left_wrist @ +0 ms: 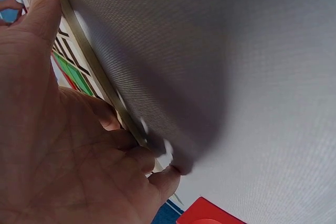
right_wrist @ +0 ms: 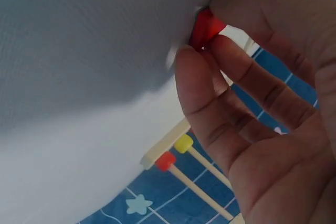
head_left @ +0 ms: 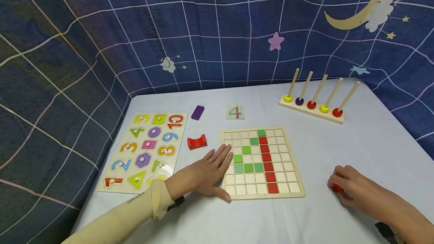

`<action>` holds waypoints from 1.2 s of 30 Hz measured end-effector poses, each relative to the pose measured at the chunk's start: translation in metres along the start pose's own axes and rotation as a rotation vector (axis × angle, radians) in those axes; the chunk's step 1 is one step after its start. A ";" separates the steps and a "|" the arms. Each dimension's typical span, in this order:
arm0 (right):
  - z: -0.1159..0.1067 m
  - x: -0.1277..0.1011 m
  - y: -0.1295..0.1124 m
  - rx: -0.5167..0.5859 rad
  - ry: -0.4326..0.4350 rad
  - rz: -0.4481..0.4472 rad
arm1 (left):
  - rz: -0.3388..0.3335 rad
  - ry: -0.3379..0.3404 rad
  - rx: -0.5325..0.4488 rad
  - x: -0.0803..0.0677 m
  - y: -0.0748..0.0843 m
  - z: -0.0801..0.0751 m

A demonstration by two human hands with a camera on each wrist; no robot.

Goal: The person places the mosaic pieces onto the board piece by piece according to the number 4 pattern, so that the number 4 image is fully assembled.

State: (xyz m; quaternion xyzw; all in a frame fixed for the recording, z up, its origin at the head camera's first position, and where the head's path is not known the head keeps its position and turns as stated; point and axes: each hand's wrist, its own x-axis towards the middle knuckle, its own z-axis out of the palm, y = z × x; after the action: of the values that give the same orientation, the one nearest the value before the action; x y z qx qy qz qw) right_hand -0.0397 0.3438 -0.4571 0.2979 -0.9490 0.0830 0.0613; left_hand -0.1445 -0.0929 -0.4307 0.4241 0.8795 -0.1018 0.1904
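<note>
A wooden grid board (head_left: pixel 291 195) lies mid-table with green and red tiles set in it. My left hand (head_left: pixel 210 170) rests flat on the board's left edge (left_wrist: pixel 86 56), fingers straight, thumb along the near rim. My right hand (head_left: pixel 349 187) is on the cloth to the right of the board, its fingertips pinching a small red piece (head_left: pixel 337 188) that shows between thumb and fingers (right_wrist: pixel 206 26) against the table.
A number-and-shape puzzle board (head_left: pixel 142 150) lies at the left. A red arch block (head_left: pixel 197 142), a purple block (head_left: pixel 197 112) and a small pattern card (head_left: pixel 235 112) sit behind the grid. A peg rack with coloured rings (head_left: pixel 313 104) stands at the back right. A blue patterned cloth hangs behind the table.
</note>
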 end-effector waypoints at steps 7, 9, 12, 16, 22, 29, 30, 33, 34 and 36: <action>-0.004 0.013 -0.001 0.030 0.055 -0.093 | -0.001 -0.007 -0.015 0.001 -0.001 0.001; -0.008 0.021 -0.007 0.041 -0.010 -0.066 | -0.003 -0.007 -0.018 0.001 -0.001 0.001; -0.014 0.034 -0.015 0.051 -0.088 -0.049 | 0.000 -0.007 -0.020 0.001 -0.001 0.000; -0.018 0.050 -0.022 0.038 -0.074 -0.112 | 0.005 -0.006 -0.023 0.002 -0.001 -0.001; -0.021 0.079 -0.029 0.046 -0.050 -0.215 | 0.001 -0.009 -0.024 0.002 -0.001 -0.001; -0.011 0.112 -0.032 0.074 0.030 -0.348 | -0.008 -0.011 -0.008 0.002 -0.001 0.000; -0.010 0.116 -0.032 0.080 0.027 -0.356 | -0.009 -0.013 -0.008 0.002 -0.001 0.000; -0.004 0.127 -0.034 0.095 0.012 -0.378 | -0.009 -0.014 -0.013 0.002 -0.001 0.000; -0.002 0.130 -0.034 0.107 0.004 -0.383 | -0.008 -0.015 -0.017 0.002 -0.001 0.001; 0.001 0.133 -0.035 0.121 0.005 -0.393 | -0.005 -0.014 -0.021 0.001 -0.001 0.001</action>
State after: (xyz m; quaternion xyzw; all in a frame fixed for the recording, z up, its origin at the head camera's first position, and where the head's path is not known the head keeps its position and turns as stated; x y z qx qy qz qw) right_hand -0.1282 0.2410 -0.4316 0.4802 -0.8658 0.1272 0.0606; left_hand -0.1463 -0.0930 -0.4320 0.4192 0.8802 -0.0962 0.2008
